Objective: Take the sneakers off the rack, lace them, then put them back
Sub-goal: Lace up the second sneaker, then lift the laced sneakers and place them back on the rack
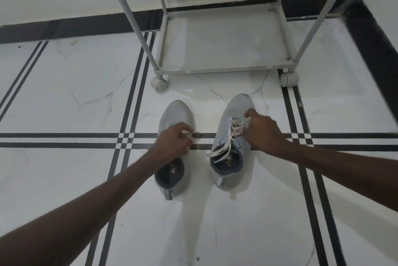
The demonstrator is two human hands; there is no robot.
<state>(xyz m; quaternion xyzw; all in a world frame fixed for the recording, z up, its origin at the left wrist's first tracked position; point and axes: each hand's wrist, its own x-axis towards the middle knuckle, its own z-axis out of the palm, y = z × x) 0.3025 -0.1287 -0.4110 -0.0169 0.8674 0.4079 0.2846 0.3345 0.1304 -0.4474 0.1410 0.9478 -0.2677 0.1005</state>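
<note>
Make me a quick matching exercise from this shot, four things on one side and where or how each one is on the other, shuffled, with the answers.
1. left sneaker
2. right sneaker
3. rack
4. left hand

A. stands on casters by the wall, bottom shelf bare
B. laces loosely threaded, ends trailing over the collar
C. pinches a lace end
D. lacing area hidden under a hand

Pairs: 1-D, 2-B, 3-A, 4-C
</note>
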